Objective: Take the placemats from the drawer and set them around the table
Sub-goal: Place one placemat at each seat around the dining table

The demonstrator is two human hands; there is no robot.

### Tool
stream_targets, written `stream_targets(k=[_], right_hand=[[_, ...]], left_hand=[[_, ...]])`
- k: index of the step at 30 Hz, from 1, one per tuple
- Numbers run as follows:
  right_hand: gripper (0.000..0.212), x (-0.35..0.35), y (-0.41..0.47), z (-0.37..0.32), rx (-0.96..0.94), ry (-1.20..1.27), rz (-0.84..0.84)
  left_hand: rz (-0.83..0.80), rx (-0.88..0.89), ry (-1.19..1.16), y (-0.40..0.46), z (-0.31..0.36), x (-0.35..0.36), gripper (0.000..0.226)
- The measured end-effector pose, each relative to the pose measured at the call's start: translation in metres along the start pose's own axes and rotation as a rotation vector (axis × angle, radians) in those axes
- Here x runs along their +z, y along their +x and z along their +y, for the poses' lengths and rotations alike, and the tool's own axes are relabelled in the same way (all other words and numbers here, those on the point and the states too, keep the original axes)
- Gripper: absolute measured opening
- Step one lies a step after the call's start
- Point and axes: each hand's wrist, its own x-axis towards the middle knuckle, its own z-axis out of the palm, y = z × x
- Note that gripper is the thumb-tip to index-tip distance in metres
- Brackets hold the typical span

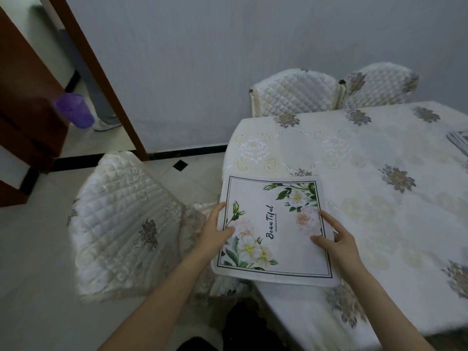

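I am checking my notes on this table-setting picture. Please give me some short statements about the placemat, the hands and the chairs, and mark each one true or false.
1. Both hands touch the floral placemat. True: the left hand holds its left edge and the right hand rests on its right side.
2. The placemat lies in the middle of the table. False: it is at the near left edge, partly overhanging.
3. Two quilted chairs stand at the far side of the table. True.
4. The placemat is plain white. False: it has flowers, a dark border and script lettering.
5. The purple cup stands on the table. False: it is at far left, by the wooden furniture.
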Motion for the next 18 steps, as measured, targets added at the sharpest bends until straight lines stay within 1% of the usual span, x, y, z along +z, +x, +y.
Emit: stream_targets(k=[2,5,9,12,15,16,18], right_hand=[[0.062,-0.006,0.032,-0.004,0.008,-0.028,-0.016],[0.062,-0.011,0.078,-0.008,0.01,-0.09,-0.039],[0.063,-0.012,0.129,-0.002,-0.015,-0.183,-0.057],[0.062,-0.007,0.15,0.007,-0.025,-0.218,-0.084],[0.061,0.0,0.159,0.018,-0.054,-0.29,-0.09],[0.061,0.001,0.162,0.022,-0.065,-0.327,-0.088],[0.062,-0.002,0.167,0.031,-0.069,-0.398,-0.093]], left_hand=[[0.003,-0.043,-0.018,0.026,0.0,0.014,0.066],[0.056,-0.081,-0.041,0.06,-0.008,0.034,0.068],[0.115,-0.076,-0.05,0.089,-0.02,0.056,0.072],[0.181,-0.095,-0.039,0.099,-0.027,0.066,0.071],[0.202,-0.12,-0.043,0.103,-0.04,0.072,0.07],[0.2,-0.125,-0.02,0.102,-0.042,0.073,0.069],[0.208,-0.134,0.096,0.102,-0.048,0.078,0.067]])
